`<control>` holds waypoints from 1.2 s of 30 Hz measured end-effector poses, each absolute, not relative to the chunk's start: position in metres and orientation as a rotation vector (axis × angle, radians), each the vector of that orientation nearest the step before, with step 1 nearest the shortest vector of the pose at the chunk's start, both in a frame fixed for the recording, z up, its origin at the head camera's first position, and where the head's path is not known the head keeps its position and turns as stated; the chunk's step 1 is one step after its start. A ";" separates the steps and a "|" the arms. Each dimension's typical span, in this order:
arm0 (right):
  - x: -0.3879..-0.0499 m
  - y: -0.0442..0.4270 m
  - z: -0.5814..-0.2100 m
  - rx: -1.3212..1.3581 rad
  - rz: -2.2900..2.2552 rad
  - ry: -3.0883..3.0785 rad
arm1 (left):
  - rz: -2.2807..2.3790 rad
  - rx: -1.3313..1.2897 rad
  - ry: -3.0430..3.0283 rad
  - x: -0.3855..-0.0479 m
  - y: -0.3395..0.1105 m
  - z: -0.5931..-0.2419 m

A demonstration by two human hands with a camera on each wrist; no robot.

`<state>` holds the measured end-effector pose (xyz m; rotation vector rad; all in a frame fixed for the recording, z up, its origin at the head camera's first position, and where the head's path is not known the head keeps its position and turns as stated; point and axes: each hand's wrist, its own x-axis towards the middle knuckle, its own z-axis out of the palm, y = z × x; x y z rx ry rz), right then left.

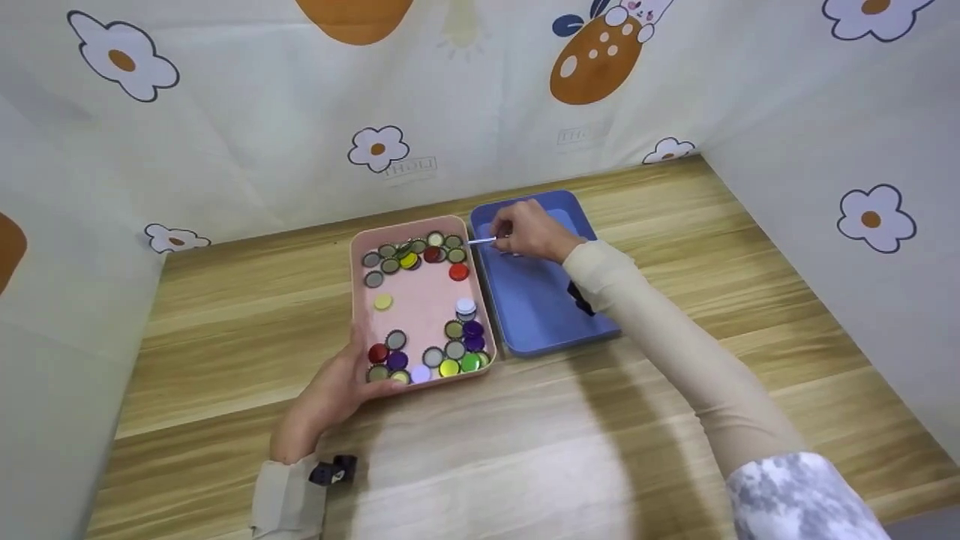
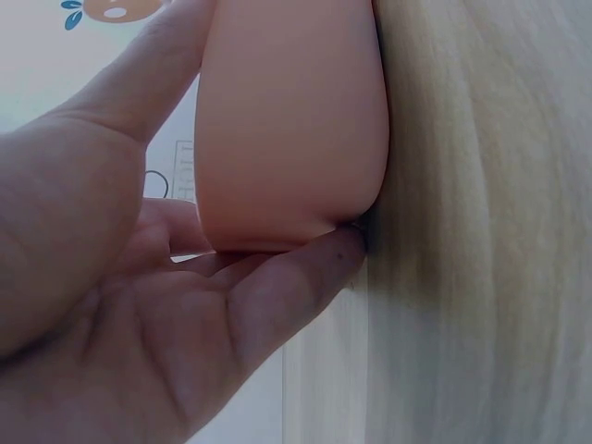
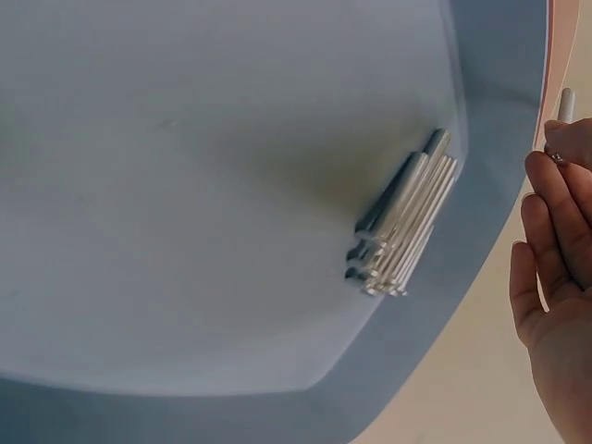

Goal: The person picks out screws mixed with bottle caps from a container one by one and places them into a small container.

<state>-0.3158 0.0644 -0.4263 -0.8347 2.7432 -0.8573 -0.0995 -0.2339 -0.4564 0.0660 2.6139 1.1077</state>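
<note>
A pink tray [image 1: 420, 304] holds many bottle caps in several colours, gathered mostly at its far and near ends. My left hand [image 1: 341, 382] grips its near left corner; in the left wrist view the thumb lies along one side and the fingers [image 2: 291, 296] reach under the tray's edge. Over the far left part of a blue tray [image 1: 540, 341], my right hand [image 1: 529, 229] pinches a thin silvery rod [image 1: 481, 241] between thumb and fingertips. The rod points left toward the pink tray's rim. In the right wrist view a bundle of similar rods [image 3: 407, 222] lies in the blue tray.
Both trays stand side by side on a wood-grain table [image 1: 247, 330]. A pale curtain [image 1: 255, 112] with flower prints hangs behind and at both sides. A lone yellow cap [image 1: 383, 301] lies in the pink tray's left middle.
</note>
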 end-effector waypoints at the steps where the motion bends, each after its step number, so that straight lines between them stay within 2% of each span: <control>1: -0.316 0.066 -0.427 -0.836 -0.858 2.749 | 1.112 0.059 2.606 -0.100 -0.234 -0.457; 36: -0.316 0.117 -0.452 -0.884 -0.779 2.830 | 1.095 0.040 2.595 -0.098 -0.234 -0.456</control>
